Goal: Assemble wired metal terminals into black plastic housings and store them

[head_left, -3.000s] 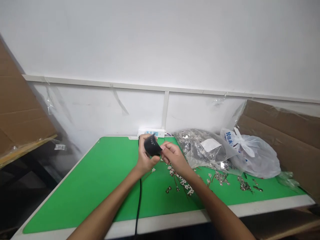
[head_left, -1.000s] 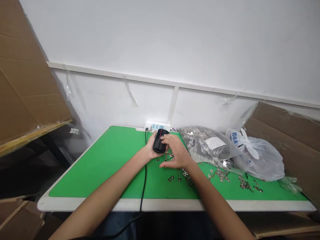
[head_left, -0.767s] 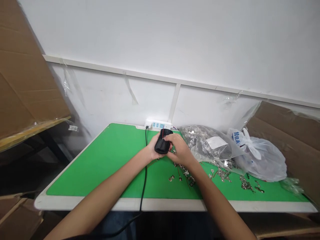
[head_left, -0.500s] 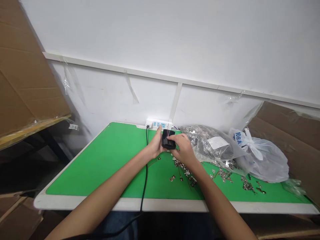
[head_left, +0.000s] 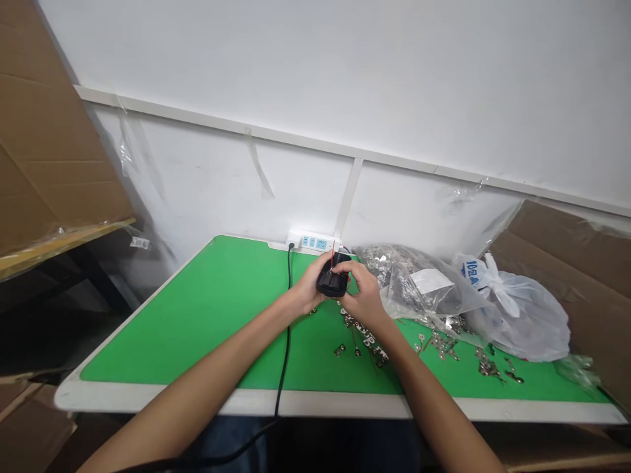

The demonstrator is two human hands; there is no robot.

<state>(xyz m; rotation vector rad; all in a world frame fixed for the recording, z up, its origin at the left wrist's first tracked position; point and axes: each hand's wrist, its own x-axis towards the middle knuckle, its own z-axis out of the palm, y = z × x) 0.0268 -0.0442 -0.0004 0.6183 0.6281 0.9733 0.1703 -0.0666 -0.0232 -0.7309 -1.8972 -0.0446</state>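
Both hands are closed on a small black device (head_left: 331,283). The left hand (head_left: 306,293) cups its left side and underside, and the right hand (head_left: 363,300) grips its right side with the fingers curled over it. A thin red wire (head_left: 334,253) sticks up from the top of the device.

The device is held just above the green mat (head_left: 211,315), near the middle of the table's (head_left: 148,395) back edge and just in front of a white power strip (head_left: 312,241). A black cable (head_left: 285,322) runs from the strip over the front edge.

Small metal pieces (head_left: 363,339) lie scattered beneath the right wrist. Toward the back right corner, a clear bag of metal parts (head_left: 401,282) touches a knotted white plastic bag (head_left: 522,318).
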